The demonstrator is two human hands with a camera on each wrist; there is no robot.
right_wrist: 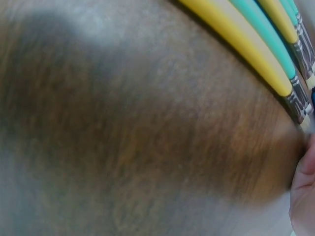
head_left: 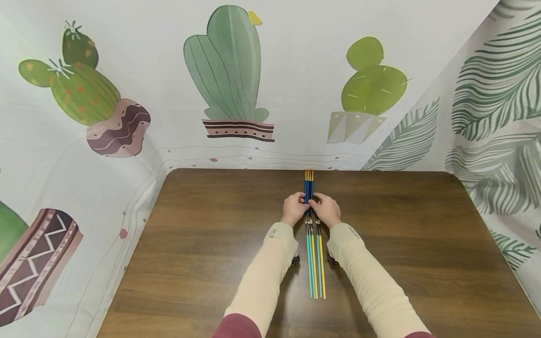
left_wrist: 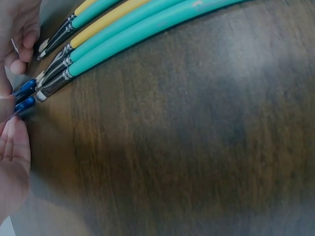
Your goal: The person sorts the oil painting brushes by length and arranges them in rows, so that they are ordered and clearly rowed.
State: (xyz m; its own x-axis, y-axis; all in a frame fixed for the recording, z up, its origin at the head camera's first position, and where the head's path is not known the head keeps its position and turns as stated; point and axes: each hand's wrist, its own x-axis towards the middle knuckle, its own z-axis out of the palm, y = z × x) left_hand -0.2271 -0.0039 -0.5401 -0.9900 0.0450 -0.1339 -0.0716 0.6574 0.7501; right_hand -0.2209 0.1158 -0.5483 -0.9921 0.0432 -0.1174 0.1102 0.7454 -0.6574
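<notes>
Several slim blue paintbrushes (head_left: 310, 185) with golden-yellow far ends lie side by side at the table's back edge. From the left, my left hand (head_left: 294, 208) pinches the bundle between thumb and fingers. My right hand (head_left: 328, 209) grips it from the other side, thumb close to the left thumb. In the left wrist view, rounded blue ends (left_wrist: 24, 104) poke out between the left hand (left_wrist: 15, 164) and the right hand (left_wrist: 22, 37). Just below lie several paintbrushes with green and yellow handles (head_left: 314, 267), bristles toward the blue ones. The right wrist view catches only part of the right hand (right_wrist: 305, 179).
A brown wooden table (head_left: 203, 253) with rounded back corners carries the brushes. Behind it hangs a white cloth (head_left: 300, 94) printed with potted cacti. Leaf-patterned fabric (head_left: 498, 94) hangs at the right. The green and yellow brushes lie between my forearms.
</notes>
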